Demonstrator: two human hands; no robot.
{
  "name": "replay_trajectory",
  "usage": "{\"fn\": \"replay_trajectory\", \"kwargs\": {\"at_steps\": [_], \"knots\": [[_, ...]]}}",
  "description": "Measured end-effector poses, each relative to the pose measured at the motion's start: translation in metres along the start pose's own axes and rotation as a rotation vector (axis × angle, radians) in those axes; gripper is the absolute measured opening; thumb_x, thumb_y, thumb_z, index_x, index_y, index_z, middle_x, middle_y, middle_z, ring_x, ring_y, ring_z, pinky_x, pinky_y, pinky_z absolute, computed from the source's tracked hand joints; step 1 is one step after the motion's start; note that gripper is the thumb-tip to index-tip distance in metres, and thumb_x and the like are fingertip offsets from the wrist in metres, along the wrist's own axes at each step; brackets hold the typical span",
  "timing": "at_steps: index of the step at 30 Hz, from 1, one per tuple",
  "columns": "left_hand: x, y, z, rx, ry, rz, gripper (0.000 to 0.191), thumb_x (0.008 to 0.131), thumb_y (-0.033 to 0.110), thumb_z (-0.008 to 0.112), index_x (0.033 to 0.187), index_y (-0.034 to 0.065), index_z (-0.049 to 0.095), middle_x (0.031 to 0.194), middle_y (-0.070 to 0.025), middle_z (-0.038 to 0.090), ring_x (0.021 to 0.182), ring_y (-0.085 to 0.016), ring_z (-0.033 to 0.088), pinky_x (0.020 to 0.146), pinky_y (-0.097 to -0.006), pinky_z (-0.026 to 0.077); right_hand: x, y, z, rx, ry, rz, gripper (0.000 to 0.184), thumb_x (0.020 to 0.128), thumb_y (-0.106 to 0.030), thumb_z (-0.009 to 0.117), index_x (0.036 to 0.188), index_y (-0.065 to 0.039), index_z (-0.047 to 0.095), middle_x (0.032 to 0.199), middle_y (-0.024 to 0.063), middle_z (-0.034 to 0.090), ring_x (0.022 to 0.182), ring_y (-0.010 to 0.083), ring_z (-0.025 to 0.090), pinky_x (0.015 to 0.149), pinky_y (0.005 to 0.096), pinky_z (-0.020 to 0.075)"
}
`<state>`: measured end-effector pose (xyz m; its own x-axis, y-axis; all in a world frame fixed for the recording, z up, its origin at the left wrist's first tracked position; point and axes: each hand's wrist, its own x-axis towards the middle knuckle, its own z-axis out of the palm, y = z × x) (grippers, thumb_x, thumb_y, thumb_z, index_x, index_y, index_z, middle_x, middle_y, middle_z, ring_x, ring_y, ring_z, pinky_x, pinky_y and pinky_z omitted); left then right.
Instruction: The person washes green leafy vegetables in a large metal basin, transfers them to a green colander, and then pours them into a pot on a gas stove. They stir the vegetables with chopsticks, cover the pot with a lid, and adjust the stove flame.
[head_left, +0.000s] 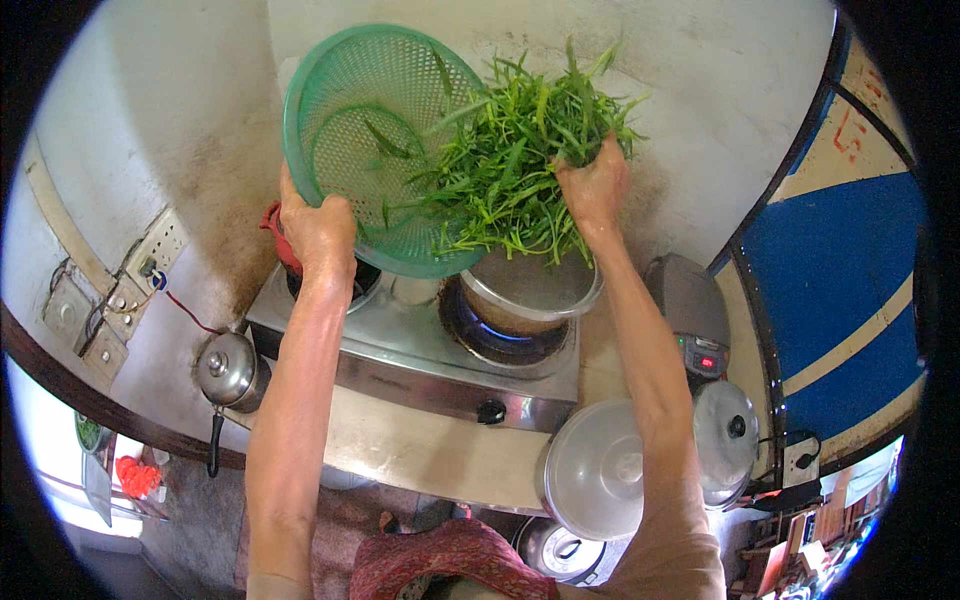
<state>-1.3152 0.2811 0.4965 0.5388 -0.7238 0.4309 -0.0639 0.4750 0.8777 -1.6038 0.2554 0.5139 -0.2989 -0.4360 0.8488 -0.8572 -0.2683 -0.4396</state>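
Note:
My left hand (321, 229) grips the rim of a green plastic colander (300, 135), which is tilted over the stove with some loose leaves inside. My right hand (598, 187) is closed on a large bunch of leafy greens (517, 150), held at the colander's right side and above a metal pot (532, 289). The greens hide part of the colander and the pot's far rim. The pot sits on the right burner of a steel gas stove (397, 326), where a blue flame shows beneath it.
A red-handled vessel (279, 240) is at the left burner, partly hidden. Left of the stove is a small lidded saucepan (227, 371) below wall sockets (157, 244). On the right are a large pale lid (592, 472), a metal lid (724, 424) and an appliance with a lit display (690, 315).

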Motion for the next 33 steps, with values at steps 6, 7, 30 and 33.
{"fn": "replay_trajectory", "kwargs": {"at_steps": [6,7,30,33], "knots": [[0.014,-0.010,-0.010,0.200,0.052,0.101,0.064,0.071,-0.004,0.049,0.134,0.0077,0.048,0.111,-0.0149,0.066,0.100,-0.029,0.064,0.090,-0.0363,0.047,-0.024,0.019,0.004,-0.162,-0.129,0.097,0.064,0.066,-0.016,0.078,0.119,0.005,0.050,0.100,0.0242,0.059,0.091,0.0441,0.058,0.075,0.0505,0.0466],[0.016,-0.010,-0.013,0.244,0.071,0.101,0.064,0.071,-0.003,0.049,0.134,0.0088,0.048,0.112,-0.0151,0.066,0.101,-0.030,0.064,0.090,-0.0374,0.047,-0.031,0.022,0.008,-0.189,-0.154,0.108,0.065,0.066,-0.016,0.078,0.121,0.005,0.049,0.101,0.0245,0.058,0.091,0.0442,0.057,0.075,0.0507,0.0465],[0.007,0.011,-0.034,0.239,0.083,0.069,0.065,0.073,-0.005,0.050,0.135,0.0128,0.048,0.110,-0.0147,0.066,0.101,-0.030,0.063,0.089,-0.0385,0.046,-0.039,0.017,0.022,-0.361,-1.284,-0.084,0.039,0.078,-0.019,0.062,0.107,0.008,0.057,0.099,0.0288,0.063,0.094,0.0401,0.063,0.078,0.0444,0.0501],[0.002,0.010,-0.026,0.206,0.080,0.052,0.064,0.073,-0.006,0.049,0.135,0.0094,0.047,0.113,-0.0162,0.064,0.103,-0.030,0.062,0.090,-0.0377,0.046,-0.058,0.075,0.045,-0.355,-1.508,-0.200,0.038,0.080,-0.016,0.058,0.114,0.001,0.056,0.103,0.0271,0.063,0.100,0.0388,0.061,0.082,0.0451,0.0477]]}}
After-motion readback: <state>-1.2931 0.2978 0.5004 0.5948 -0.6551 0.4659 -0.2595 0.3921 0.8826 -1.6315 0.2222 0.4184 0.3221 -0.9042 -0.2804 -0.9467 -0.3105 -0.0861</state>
